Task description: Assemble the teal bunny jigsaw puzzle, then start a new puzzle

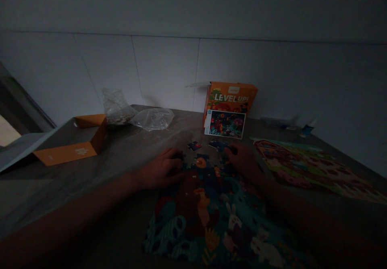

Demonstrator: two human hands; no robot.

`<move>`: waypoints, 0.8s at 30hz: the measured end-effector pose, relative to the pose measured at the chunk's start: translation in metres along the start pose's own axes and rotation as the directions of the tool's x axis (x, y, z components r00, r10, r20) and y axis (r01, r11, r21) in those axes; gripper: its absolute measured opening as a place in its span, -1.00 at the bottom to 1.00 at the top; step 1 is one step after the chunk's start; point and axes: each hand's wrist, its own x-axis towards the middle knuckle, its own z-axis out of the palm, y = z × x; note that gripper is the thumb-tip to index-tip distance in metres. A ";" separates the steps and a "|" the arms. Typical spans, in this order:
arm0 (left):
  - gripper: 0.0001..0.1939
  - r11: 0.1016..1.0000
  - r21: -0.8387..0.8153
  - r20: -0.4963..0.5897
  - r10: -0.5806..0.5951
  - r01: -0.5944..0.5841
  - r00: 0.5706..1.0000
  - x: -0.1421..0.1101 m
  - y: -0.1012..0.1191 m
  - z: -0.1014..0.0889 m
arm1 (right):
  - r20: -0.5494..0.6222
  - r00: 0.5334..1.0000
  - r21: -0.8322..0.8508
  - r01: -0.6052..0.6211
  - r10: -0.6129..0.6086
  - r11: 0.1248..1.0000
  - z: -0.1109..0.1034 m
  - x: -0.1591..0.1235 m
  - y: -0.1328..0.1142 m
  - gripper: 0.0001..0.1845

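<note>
A dark-blue strip of jigsaw pieces [216,144] lies beyond the far edge of the jigsaw puzzle [208,214], long axis left to right, its right end at the right hand [243,158]. A loose jigsaw piece [194,146] sits nearer the left hand [165,169]. Both hands' fingers are curled; dimness hides whether either grips anything. The right forearm covers the puzzle's right edge.

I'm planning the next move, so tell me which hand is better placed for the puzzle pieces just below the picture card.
Probably the right hand: it is at those pieces, while the left hand is farther off, at the upper left of the puzzle.
</note>
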 end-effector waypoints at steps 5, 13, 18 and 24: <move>-0.73 1.000 0.011 0.015 0.000 0.000 1.000 0.000 0.000 -0.001 | -0.151 0.969 -0.175 -0.220 0.195 0.960 0.000 0.001 0.011 -0.77; -0.74 1.000 0.023 0.025 -0.005 0.005 1.000 0.000 0.001 -0.001 | 0.196 0.977 -0.167 0.111 -0.077 0.980 0.009 -0.001 0.011 -0.53; -0.73 1.000 0.014 0.018 0.000 0.000 1.000 0.000 0.002 -0.002 | 0.361 0.924 -0.142 0.190 -0.128 0.971 0.010 -0.003 0.006 -0.53; -0.74 1.000 0.021 0.011 0.003 -0.003 1.000 0.000 0.001 -0.001 | 0.317 0.933 -0.112 0.216 -0.172 0.970 0.011 -0.003 0.011 -0.54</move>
